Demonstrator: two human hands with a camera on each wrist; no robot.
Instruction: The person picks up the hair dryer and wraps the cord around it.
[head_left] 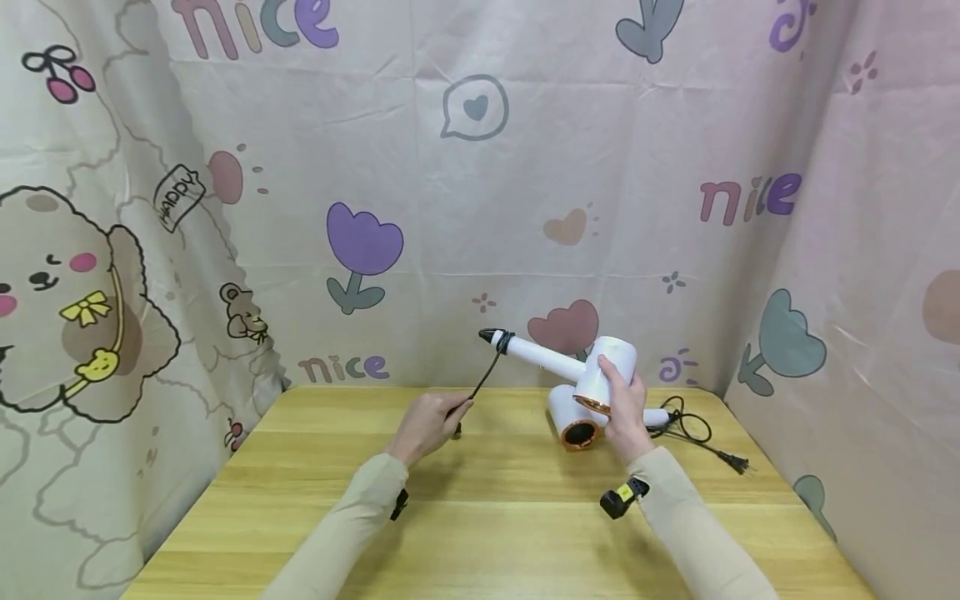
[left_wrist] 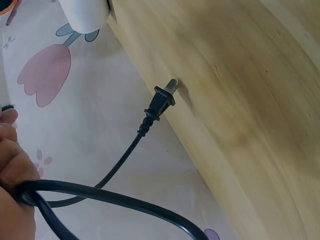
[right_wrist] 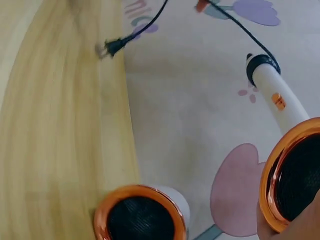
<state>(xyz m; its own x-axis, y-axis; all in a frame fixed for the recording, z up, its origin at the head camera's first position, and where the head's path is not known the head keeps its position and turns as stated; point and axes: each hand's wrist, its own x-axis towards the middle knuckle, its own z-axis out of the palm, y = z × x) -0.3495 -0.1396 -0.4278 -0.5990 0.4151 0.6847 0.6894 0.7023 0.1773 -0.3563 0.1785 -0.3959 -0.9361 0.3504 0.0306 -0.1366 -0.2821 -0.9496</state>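
Observation:
My right hand (head_left: 627, 408) grips the head of a white hair dryer (head_left: 546, 357) with a copper-coloured rim, holding it above the table. Its handle points left, and black cord is wound around the handle's end. From there the cord (head_left: 487, 377) runs taut to my left hand (head_left: 431, 423), which pinches it. Below that hand dangles the plug (left_wrist: 161, 102), seen near the table edge in the left wrist view. A second white hair dryer (head_left: 563, 410) lies on the table behind and below the held one, its copper-rimmed end facing the front.
The second dryer's black cord (head_left: 697, 427) lies loosely looped at the table's right, ending in a plug (head_left: 733, 462). The wooden table (head_left: 495, 546) meets a printed cloth backdrop (head_left: 480, 208) at the back and sides. Each wrist wears a small black camera (head_left: 619, 500).

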